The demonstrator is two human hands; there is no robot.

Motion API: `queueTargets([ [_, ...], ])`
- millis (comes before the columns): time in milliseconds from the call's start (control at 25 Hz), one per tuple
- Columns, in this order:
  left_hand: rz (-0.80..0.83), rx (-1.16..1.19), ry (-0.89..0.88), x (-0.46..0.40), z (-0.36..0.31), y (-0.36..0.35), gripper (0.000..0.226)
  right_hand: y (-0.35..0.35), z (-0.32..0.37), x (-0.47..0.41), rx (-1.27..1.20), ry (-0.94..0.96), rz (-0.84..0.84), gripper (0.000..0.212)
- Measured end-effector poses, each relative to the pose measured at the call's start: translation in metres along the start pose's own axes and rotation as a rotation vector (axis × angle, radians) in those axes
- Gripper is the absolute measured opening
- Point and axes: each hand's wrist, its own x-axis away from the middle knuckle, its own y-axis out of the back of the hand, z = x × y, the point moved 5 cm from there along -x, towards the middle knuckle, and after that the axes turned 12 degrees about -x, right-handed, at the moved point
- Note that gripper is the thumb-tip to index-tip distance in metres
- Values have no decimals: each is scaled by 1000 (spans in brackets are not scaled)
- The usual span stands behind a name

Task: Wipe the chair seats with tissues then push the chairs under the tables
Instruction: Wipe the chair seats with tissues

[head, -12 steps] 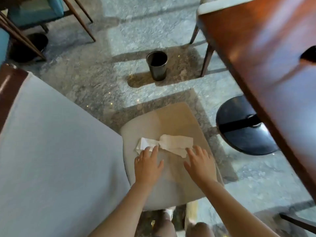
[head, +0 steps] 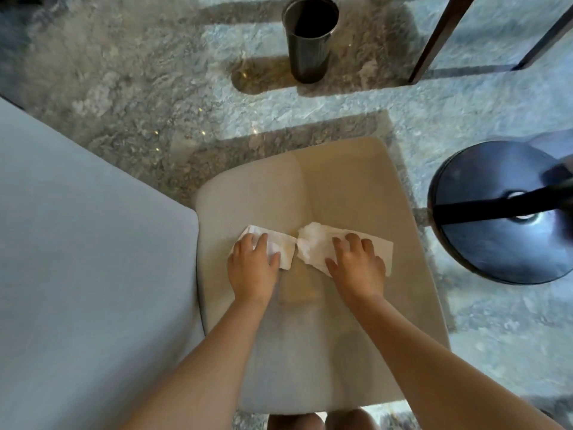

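Observation:
A beige chair seat (head: pixel 325 193) fills the middle of the head view. A white tissue (head: pixel 313 243) lies spread across it, pinched narrow in its middle. My left hand (head: pixel 252 268) presses flat on the tissue's left part, fingers slightly apart. My right hand (head: pixel 356 265) presses on its right part, fingers spread. Both palms face down on the seat.
The chair's pale grey backrest (head: pixel 77 259) rises at the left. A dark cylindrical bin (head: pixel 308 35) stands on the stone floor beyond the seat. A black round table base (head: pixel 502 212) sits at the right, and dark wooden legs (head: pixel 440 38) stand at the upper right.
Both hands have slid forward onto the tissue and now cover its two ends. The view has moved closer and lower over the seat.

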Motion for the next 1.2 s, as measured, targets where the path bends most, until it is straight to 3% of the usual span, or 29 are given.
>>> queueTargets([
  [280,-17,222,6,6,12,-9,38,-12,-10,5,-78,150,-86,34],
  [600,-20,359,-76,24,-7,31,38,29,-20,25,-315,64,-91,34],
  [1000,-52,331,-404,144,-114,204,20,206,-43,195,-409,-203,-428,15],
  [1200,-54,320,-779,228,-168,257,17,259,-65,311,-479,-416,-709,9],
])
